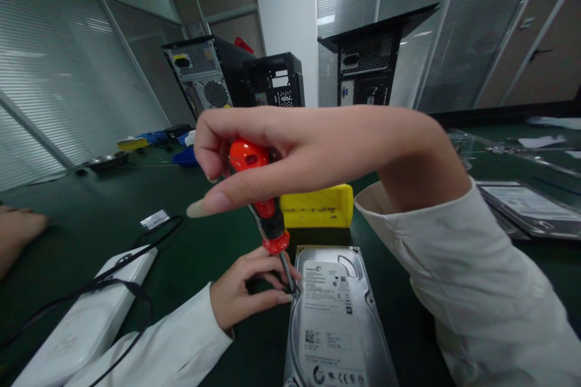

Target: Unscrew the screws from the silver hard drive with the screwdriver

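A silver hard drive [333, 320] with a white printed label lies flat on the dark green table. My right hand [290, 151] is closed around the red and black handle of a screwdriver [272, 217], which is held steeply tilted. Its metal shaft runs down to the drive's upper left edge, where the tip meets a screw spot too small to make out. My left hand [252, 284] rests beside that edge, thumb and fingers closed about the lower end of the shaft. The fingertips touch or nearly touch the drive.
Just behind the drive sits a yellow bin [318, 205]. Computer cases [213, 75] stand at the back. A white box-shaped device [91, 320] with black cables lies at left, near another person's hand [20, 227]. More drives [535, 202] lie at right.
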Available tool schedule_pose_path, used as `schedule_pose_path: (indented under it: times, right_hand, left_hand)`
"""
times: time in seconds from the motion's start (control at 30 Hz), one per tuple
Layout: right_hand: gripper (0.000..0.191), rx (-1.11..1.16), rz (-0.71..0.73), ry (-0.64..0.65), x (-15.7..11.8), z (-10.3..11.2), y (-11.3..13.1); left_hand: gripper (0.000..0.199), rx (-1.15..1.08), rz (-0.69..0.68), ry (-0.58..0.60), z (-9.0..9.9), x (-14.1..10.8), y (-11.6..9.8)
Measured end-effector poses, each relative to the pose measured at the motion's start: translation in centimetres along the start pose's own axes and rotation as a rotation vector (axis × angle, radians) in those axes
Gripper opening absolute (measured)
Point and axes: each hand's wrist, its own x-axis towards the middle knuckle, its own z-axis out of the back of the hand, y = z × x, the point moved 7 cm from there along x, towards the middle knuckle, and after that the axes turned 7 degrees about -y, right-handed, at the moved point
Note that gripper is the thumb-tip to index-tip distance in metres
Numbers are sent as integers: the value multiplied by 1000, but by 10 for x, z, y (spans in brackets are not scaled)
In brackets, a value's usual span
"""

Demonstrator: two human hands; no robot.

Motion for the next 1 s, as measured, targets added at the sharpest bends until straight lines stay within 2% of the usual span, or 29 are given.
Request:
schedule_pose_path:
  times: [0.2,0.4,0.7,0.83,1.0]
  right_hand:
    - [31,11,18,41,0,0,-2]
    - [31,-59,21,17,-2,4,-4]
    - [27,-122,51,-27,2,7,-2]
    - [28,-160,14,-75,3,10,-2]
    - [27,-157,33,-67,5,8,0]
  left_hand:
    - [29,17,-40,-116,3,2,-8]
    - [16,-46,-54,-181,1,4,-14]
    - [12,-79,-65,-218,4,4,-16]
    - [13,-71,-69,-209,4,4,-16]
    - [13,-17,-54,-226,6,5,-15]
